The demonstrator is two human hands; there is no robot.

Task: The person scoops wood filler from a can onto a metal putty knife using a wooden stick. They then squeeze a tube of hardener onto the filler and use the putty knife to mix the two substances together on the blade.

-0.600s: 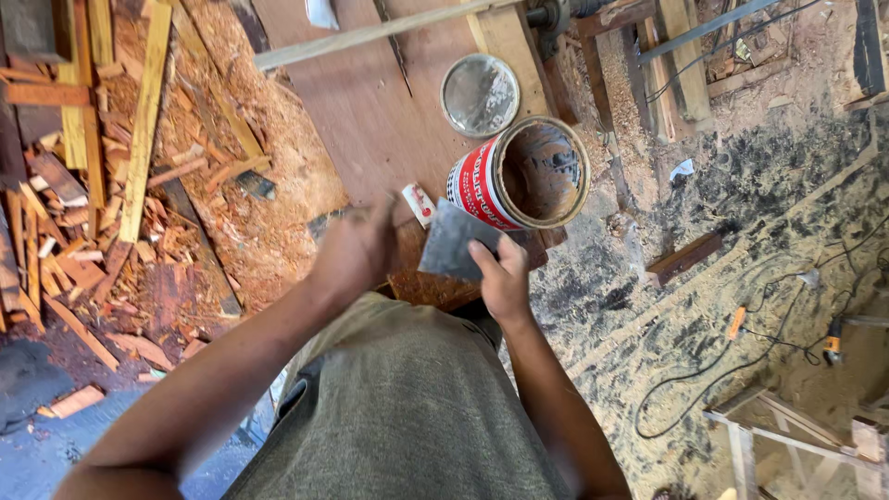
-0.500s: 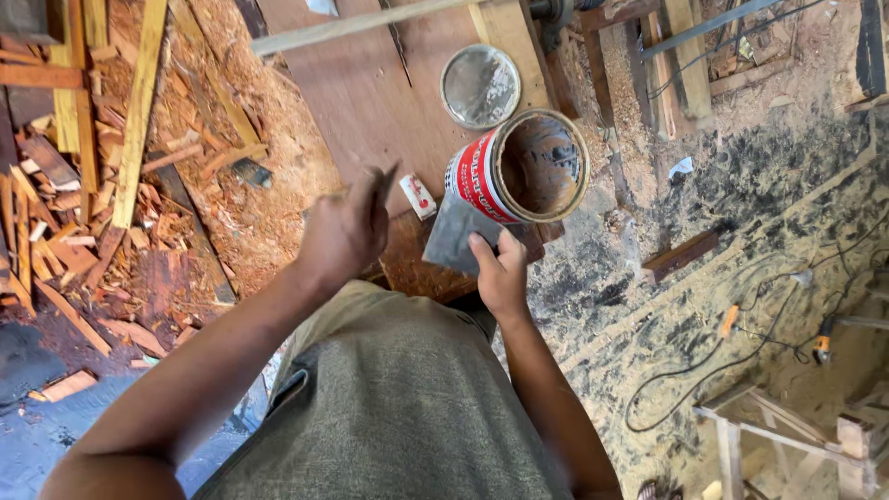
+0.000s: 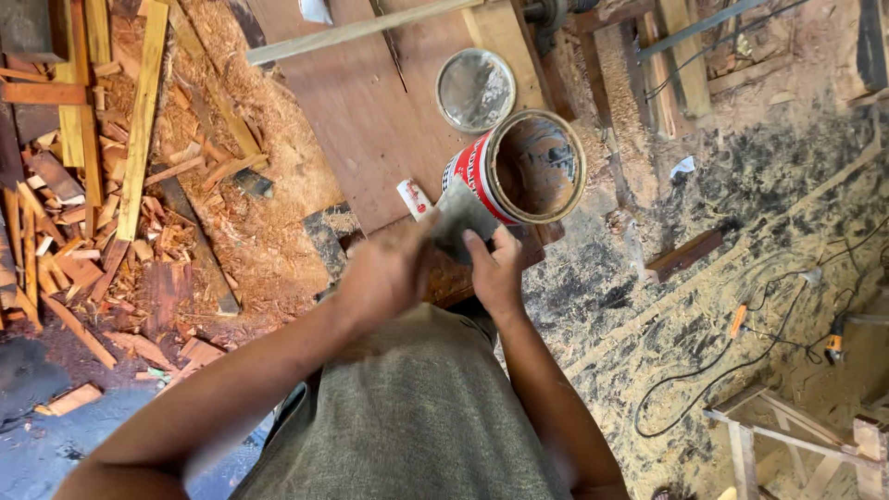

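The left hand [image 3: 384, 270] is smeared by motion blur, so its fingers and whatever they grip cannot be made out. It also covers the lower corner of the flat grey metal blade [image 3: 460, 220], whose other edge sits behind the right hand [image 3: 495, 273]. The small white and red tube [image 3: 414, 198] is partly hidden. The pale wooden trestle [image 3: 787, 435] is cut off by the frame's bottom edge.

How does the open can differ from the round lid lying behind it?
The can is deep, with a red and white printed wall and a brown-stained inside; the lid is flat, bare and silvery. The can stands just beyond the right hand and the grey scraper blade; the lid lies farther off on the plywood sheet. Both are round metal.
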